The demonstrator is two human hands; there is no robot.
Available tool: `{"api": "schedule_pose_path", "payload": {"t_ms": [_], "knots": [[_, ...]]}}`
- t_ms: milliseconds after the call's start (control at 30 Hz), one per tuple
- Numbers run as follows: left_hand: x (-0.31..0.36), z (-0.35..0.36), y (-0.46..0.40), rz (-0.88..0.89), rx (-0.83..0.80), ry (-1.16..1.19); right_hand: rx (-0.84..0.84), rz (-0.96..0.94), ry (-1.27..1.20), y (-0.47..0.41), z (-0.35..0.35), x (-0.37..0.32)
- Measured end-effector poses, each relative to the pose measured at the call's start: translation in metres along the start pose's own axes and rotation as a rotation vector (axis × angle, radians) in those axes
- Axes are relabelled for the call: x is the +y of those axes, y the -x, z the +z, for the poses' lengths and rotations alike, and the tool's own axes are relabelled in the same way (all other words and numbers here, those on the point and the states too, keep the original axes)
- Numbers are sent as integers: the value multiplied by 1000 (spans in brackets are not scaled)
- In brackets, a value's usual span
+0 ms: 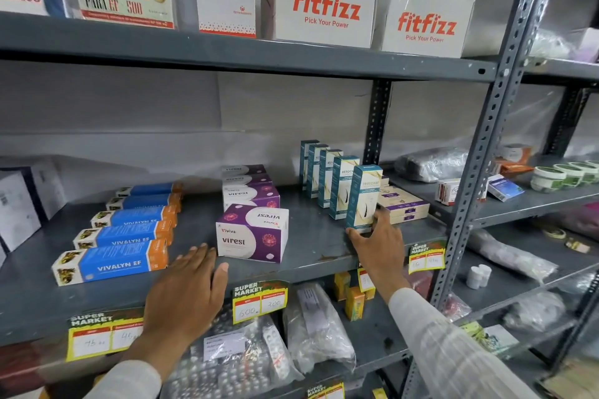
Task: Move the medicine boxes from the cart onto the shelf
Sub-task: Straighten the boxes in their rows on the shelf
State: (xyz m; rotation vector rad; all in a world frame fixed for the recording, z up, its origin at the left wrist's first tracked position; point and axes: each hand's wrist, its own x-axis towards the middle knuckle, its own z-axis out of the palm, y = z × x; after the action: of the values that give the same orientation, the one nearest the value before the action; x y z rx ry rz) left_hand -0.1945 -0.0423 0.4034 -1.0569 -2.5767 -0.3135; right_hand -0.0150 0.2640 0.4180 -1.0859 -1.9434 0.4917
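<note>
A grey metal shelf (311,256) holds rows of medicine boxes. My right hand (377,241) grips the base of the front tall teal and white box (363,196), which stands upright at the head of a row of like teal boxes (324,172). My left hand (186,288) hovers flat, fingers apart and holding nothing, over the shelf's front edge between the blue Vivalyn EF boxes (111,262) and the purple and white Virest box (252,233). More Virest boxes (249,188) line up behind it. The cart is out of view.
Flat beige and purple boxes (402,204) lie right of the teal row, beside the perforated upright post (470,204). Yellow price tags (259,301) hang on the shelf edge. Fitfizz display boxes (324,6) stand on the shelf above; bagged packs (317,330) fill the shelf below.
</note>
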Motion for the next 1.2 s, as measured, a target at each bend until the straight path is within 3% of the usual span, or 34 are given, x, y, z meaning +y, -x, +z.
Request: {"api": "schedule_pose_path", "payload": {"t_ms": [1000,1100,1133,1200], "knots": [[-2,3,0,-11,-3,3,1,43,-79,-8,4,-14],[-1,1,0,-18,1,0,216,-116,-201,14,1,-32],[0,0,1,-20,1,0,204,-202,-227,23,3,-44],[1,-1,2,-17,4,3,-4,-355,-289,40,7,-73]]}}
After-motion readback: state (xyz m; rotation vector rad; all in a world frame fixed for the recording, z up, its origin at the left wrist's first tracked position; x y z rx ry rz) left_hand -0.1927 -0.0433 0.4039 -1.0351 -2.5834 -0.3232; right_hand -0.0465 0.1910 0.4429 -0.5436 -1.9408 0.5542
